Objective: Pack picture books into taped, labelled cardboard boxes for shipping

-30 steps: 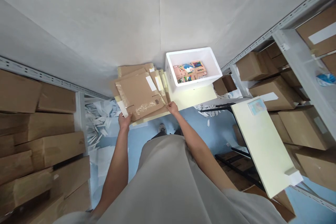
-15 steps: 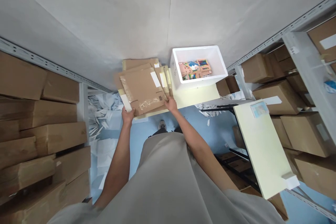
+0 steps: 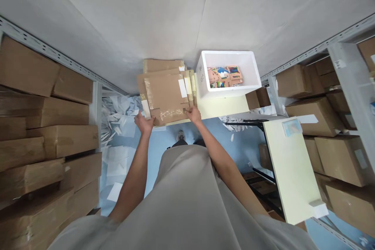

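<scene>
Flattened cardboard boxes [image 3: 166, 93] lie stacked on a pale yellow table [image 3: 222, 107] against the wall. Clear tape runs along the edges of the top one, and a white label sits near its right side. My left hand [image 3: 144, 123] is at the stack's front left corner, thumb and fingers apart, the thumb touching the cardboard edge. At the front right corner my right hand [image 3: 193, 115] pinches the cardboard edge between thumb and fingers. Right of the stack stands a white foam box [image 3: 206, 90] holding several pink packages with colourful prints [image 3: 224, 75].
Shelves of cardboard boxes rise on the left [image 3: 74, 140] and the right [image 3: 340, 156]. A second pale table [image 3: 293, 168] stands at my right. White paper scraps [image 3: 117, 111] lie on the blue floor [image 3: 164, 144] beside and under the table.
The top flattened box has turned slightly and sits straighter on the stack. My left hand's fingers have spread from its edge. The whole view has shifted a little.
</scene>
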Demonstrator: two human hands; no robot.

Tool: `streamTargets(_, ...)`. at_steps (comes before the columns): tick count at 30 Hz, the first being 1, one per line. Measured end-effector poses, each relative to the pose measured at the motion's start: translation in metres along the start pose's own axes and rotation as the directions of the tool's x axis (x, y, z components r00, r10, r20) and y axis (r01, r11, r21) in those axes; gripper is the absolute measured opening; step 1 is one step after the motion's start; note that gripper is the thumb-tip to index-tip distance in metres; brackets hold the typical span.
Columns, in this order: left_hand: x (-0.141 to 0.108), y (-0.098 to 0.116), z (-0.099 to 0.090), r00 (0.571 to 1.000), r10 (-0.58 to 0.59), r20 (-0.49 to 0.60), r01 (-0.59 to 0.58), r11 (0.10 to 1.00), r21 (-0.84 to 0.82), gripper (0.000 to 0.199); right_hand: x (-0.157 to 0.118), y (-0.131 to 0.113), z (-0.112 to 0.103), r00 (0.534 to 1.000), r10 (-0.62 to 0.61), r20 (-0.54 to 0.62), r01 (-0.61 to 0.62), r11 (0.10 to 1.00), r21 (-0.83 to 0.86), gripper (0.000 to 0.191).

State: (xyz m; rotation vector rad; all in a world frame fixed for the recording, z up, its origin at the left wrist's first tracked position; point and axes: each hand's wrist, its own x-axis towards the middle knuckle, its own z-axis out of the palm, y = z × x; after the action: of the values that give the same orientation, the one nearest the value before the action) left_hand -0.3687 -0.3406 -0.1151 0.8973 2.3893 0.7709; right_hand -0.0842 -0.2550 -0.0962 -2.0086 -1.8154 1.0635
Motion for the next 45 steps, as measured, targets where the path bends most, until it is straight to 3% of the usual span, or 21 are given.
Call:
streamTargets(1, -0.002, 0.003, 0.001, 0.998, 0.050, -0.028, -0.049, 0.998, 0.044, 0.071, 0.000, -0.002, 0.002, 1.000, 0.017, -0.006, -0.017, 1.000, -0.015, 0.025)
streamTargets(3, -0.004, 0.010, 0.004, 0.996, 0.089, 0.030, -0.090, 0.995, 0.047, 0.047, -0.001, -0.004, 0.003, 0.997, 0.071, -0.016, -0.072, 0.997, -0.033, 0.028)
streamTargets(5, -0.006, 0.015, 0.007, 0.991, 0.000, 0.136, 0.004, 0.999, -0.032, 0.035, -0.001, -0.007, 0.000, 0.996, 0.090, -0.024, -0.091, 0.996, -0.027, 0.027)
streamTargets(8, -0.009, 0.022, 0.007, 0.968, -0.122, 0.218, 0.169, 0.962, -0.214, 0.035, -0.002, -0.011, -0.012, 0.997, 0.069, -0.043, -0.067, 0.996, 0.054, 0.019)
streamTargets(12, -0.017, 0.041, -0.011, 0.990, -0.018, 0.136, 0.087, 0.848, -0.523, 0.044, -0.007, -0.019, -0.037, 0.998, -0.013, -0.056, 0.024, 0.976, 0.215, 0.014)
streamTargets(14, -0.023, 0.059, -0.027, 0.996, 0.049, 0.080, 0.011, 0.781, -0.625, 0.051, -0.015, -0.021, -0.054, 0.996, -0.039, -0.074, 0.058, 0.960, 0.275, 0.016)
streamTargets(17, -0.030, 0.094, -0.049, 0.977, 0.179, 0.112, -0.053, 0.720, -0.692, 0.055, -0.039, -0.011, -0.089, 0.984, -0.109, -0.139, 0.159, 0.891, 0.424, 0.021)
streamTargets(19, -0.034, 0.124, -0.054, 0.946, 0.275, 0.169, -0.087, 0.721, -0.688, 0.056, -0.061, 0.004, -0.120, 0.971, -0.127, -0.201, 0.212, 0.843, 0.495, 0.030)
streamTargets(21, -0.040, 0.159, -0.047, 0.893, 0.377, 0.245, -0.128, 0.735, -0.666, 0.054, -0.087, 0.026, -0.154, 0.953, -0.066, -0.297, 0.216, 0.834, 0.507, 0.039)
streamTargets(22, -0.045, 0.178, -0.039, 0.855, 0.433, 0.287, -0.154, 0.740, -0.655, 0.052, -0.101, 0.039, -0.172, 0.929, -0.008, -0.369, 0.206, 0.839, 0.503, 0.044)
streamTargets(24, -0.063, 0.218, -0.017, 0.750, 0.545, 0.374, -0.220, 0.740, -0.636, 0.048, -0.133, 0.067, -0.209, 0.835, 0.131, -0.534, 0.174, 0.858, 0.483, 0.053)
streamTargets(27, -0.107, 0.273, 0.024, 0.550, 0.681, 0.483, -0.349, 0.713, -0.608, 0.039, -0.188, 0.110, -0.258, 0.650, 0.281, -0.706, 0.102, 0.888, 0.448, 0.065)
streamTargets(30, -0.162, 0.315, 0.059, 0.319, 0.742, 0.590, -0.455, 0.666, -0.591, 0.032, -0.244, 0.153, -0.295, 0.522, 0.353, -0.776, 0.056, 0.894, 0.444, 0.078)
streamTargets(33, -0.213, 0.345, 0.087, 0.105, 0.740, 0.665, -0.511, 0.613, -0.602, 0.030, -0.288, 0.196, -0.324, 0.486, 0.381, -0.786, 0.070, 0.880, 0.470, 0.090)
streamTargets(36, -0.260, 0.368, 0.115, -0.040, 0.718, 0.694, -0.540, 0.569, -0.620, 0.031, -0.320, 0.242, -0.350, 0.521, 0.382, -0.763, 0.112, 0.856, 0.505, 0.094)
streamTargets(38, -0.293, 0.381, 0.137, -0.090, 0.696, 0.712, -0.554, 0.559, -0.617, 0.032, -0.340, 0.275, -0.366, 0.561, 0.390, -0.730, 0.123, 0.833, 0.539, 0.083)
streamTargets(40, -0.330, 0.392, 0.163, -0.092, 0.692, 0.716, -0.546, 0.567, -0.617, 0.032, -0.361, 0.307, -0.379, 0.590, 0.419, -0.690, 0.122, 0.798, 0.590, 0.063)
streamTargets(42, -0.369, 0.400, 0.191, -0.027, 0.714, 0.700, -0.484, 0.603, -0.634, 0.037, -0.385, 0.339, -0.389, 0.574, 0.470, -0.671, 0.136, 0.753, 0.643, 0.051)
streamTargets(45, -0.432, 0.410, 0.236, 0.104, 0.723, 0.683, -0.343, 0.671, -0.658, 0.062, -0.419, 0.383, -0.395, 0.447, 0.569, -0.690, 0.192, 0.692, 0.696, 0.048)
